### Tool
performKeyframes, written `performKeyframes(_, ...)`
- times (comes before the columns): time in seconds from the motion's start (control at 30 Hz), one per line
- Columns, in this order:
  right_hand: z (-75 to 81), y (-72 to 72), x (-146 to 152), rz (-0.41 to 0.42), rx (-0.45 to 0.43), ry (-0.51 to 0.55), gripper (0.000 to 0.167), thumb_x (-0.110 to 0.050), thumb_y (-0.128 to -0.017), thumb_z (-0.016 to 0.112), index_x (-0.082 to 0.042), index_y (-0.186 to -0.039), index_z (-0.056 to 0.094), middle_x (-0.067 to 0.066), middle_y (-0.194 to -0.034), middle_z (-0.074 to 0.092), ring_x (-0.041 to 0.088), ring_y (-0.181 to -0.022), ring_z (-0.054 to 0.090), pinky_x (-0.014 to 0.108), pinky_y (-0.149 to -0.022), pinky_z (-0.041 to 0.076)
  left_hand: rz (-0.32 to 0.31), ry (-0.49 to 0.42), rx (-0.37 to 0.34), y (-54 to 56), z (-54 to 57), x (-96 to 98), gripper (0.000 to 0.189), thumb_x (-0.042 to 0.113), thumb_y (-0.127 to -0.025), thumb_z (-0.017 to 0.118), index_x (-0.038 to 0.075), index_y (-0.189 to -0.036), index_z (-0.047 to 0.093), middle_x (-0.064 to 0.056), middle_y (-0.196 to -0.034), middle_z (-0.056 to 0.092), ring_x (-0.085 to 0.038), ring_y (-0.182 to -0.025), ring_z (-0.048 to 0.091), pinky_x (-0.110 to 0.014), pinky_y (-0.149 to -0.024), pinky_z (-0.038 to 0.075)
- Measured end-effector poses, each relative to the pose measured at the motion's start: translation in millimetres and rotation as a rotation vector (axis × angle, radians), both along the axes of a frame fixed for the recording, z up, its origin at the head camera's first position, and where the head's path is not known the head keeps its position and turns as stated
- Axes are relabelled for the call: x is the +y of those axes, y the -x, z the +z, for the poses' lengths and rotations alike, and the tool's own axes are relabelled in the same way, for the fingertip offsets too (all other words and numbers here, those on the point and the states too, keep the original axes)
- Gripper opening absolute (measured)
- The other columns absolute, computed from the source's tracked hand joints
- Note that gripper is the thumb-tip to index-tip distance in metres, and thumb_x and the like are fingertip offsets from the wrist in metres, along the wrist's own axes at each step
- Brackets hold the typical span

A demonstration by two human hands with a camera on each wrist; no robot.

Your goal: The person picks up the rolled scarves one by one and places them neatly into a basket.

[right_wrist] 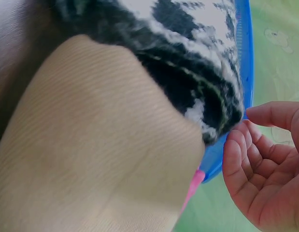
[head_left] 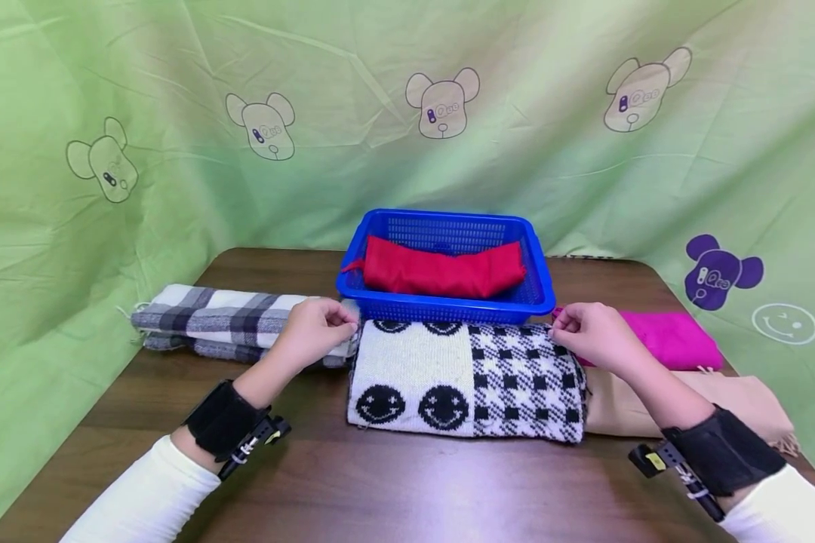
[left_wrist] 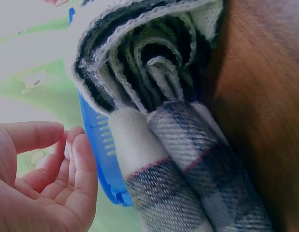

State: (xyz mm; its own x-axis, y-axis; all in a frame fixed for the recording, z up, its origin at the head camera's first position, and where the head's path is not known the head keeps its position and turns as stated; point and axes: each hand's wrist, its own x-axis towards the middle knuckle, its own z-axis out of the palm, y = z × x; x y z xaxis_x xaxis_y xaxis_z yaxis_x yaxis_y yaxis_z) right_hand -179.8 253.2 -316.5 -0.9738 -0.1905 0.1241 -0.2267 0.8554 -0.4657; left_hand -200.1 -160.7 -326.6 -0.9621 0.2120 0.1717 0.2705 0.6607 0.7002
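I'm holding nothing: left fingers (left_wrist: 83, 157) and right fingers (right_wrist: 233, 157) are sitting loosely curled by the patterned scarf's (head_left: 417, 369) far corners. It's lying crosswise on the desk (head_left: 353, 483), before the basket (head_left: 441, 309), probably suiting two-handed lifting.

I'm seeing a knitted scarf (head_left: 414, 377) showing black smiley faces on white beside black-and-white checks. A plaid scarf (head_left: 210, 313) is mixing white, grey and darker bands. The red cloth (head_left: 441, 273), pink cloth (head_left: 672, 339) and beige cloth (head_left: 720, 396) are showing solid colours; the basket (head_left: 441, 308) is showing blue.

A green cloth (head_left: 353, 177) printed with cartoon animal heads (head_left: 443, 113) hangs behind the brown wooden table (head_left: 353, 486).
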Motion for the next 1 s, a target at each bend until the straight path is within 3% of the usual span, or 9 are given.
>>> performKeyframes(0.27,-4.9,-2.9,10.1,-0.007,-0.035,-0.013,0.011,-0.014,-0.084,0.070,-0.005,-0.081,0.067,0.001,-0.073,0.063,0.014,-0.066,0.056,0.030,-0.059,0.047,-0.004,-0.072,-0.168,-10.2,-10.3,-7.0,0.007,0.005,-0.084,0.069,-0.001,-0.087,0.072,-0.004,-0.073,0.067,-0.013,-0.062,0.062,-0.031,-0.061,0.056)
performKeyframes(0.53,-11.2,-8.3,13.0,0.006,-0.092,0.014,0.018,-0.015,-0.084,0.070,0.001,-0.091,0.067,0.002,-0.077,0.066,0.014,-0.068,0.060,0.029,-0.059,0.051,-0.027,-0.107,-0.289,-19.6,-20.3,-9.8,0.011,0.004,-0.087,0.067,-0.006,-0.091,0.070,-0.013,-0.078,0.069,-0.030,-0.070,0.068,-0.034,-0.063,0.059)
performKeyframes(0.67,-11.3,-9.6,13.3,0.004,-0.131,0.038,0.027,-0.015,-0.084,0.069,0.007,-0.099,0.065,0.008,-0.082,0.068,0.018,-0.073,0.064,0.031,-0.061,0.054,-0.039,-0.134,-0.355,-23.3,-21.9,-9.5,0.014,0.003,-0.088,0.065,-0.009,-0.094,0.069,-0.016,-0.082,0.070,-0.031,-0.072,0.069,-0.033,-0.065,0.059)
performKeyframes(0.87,-11.3,-10.9,12.6,-0.009,-0.245,0.131,0.046,-0.016,-0.088,0.067,0.019,-0.116,0.056,0.022,-0.096,0.069,0.024,-0.081,0.067,0.032,-0.066,0.057,-0.013,-0.279,-0.492,-31.4,-25.3,-4.9,0.025,0.003,-0.091,0.061,-0.018,-0.105,0.063,-0.020,-0.094,0.069,-0.030,-0.078,0.069,-0.038,-0.071,0.059)
performKeyframes(1.0,-11.3,-9.9,12.2,0.009,-0.311,0.163,0.052,-0.018,-0.091,0.066,0.023,-0.119,0.052,0.026,-0.102,0.067,0.027,-0.088,0.066,0.036,-0.072,0.057,0.019,-0.353,-0.596,-34.3,-27.3,-2.4,0.033,0.007,-0.096,0.057,-0.020,-0.114,0.056,-0.022,-0.099,0.065,-0.025,-0.082,0.067,-0.039,-0.076,0.059)
